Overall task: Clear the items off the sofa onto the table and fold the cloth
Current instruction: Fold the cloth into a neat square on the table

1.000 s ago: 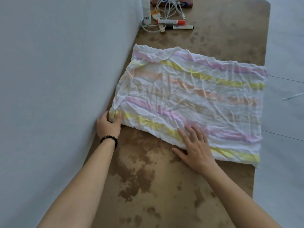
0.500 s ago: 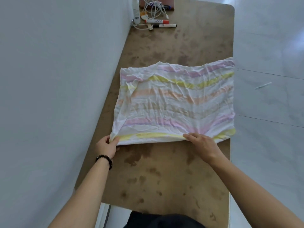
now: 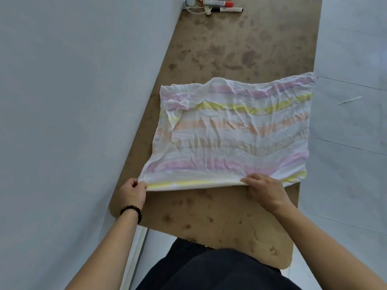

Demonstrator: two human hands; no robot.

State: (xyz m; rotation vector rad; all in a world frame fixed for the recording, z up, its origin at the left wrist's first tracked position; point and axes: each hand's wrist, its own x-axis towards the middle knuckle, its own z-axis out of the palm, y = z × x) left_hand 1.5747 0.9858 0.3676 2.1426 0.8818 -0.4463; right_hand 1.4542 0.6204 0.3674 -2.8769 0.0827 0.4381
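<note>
Cloth: A thin, crumpled cloth (image 3: 234,132) with pink, yellow and orange stripes lay spread across the width of the stained brown table (image 3: 219,216), its right hem at or just over the table's right rim.

Left hand: The left hand (image 3: 134,192), with a dark bead bracelet (image 3: 131,210) at the wrist, pinched the cloth's near left corner between thumb and curled fingers.

Right hand: The right hand (image 3: 263,189) gripped the same near hem right of its middle, fingers curled over the edge.

Why held so: With 2 grips on 1 edge, the hem was drawn taut and straight, probably so it could be carried over to the far edge for the fold.

Flaw: The far left corner (image 3: 173,107) lay turned over on itself and would likely need smoothing for edges to meet.

Cleared items: 2 markers, 1 red-capped (image 3: 217,4) and 1 black (image 3: 228,10), sat with a white cable (image 3: 194,11) at the table's far end, well apart from the cloth, leaving the folding space free.

Progress: Judging by this, the clearing looked done and the folding barely begun.

Surroundings: A pale wall (image 3: 73,101) ran along the left, tiled floor (image 3: 351,143) on the right.
</note>
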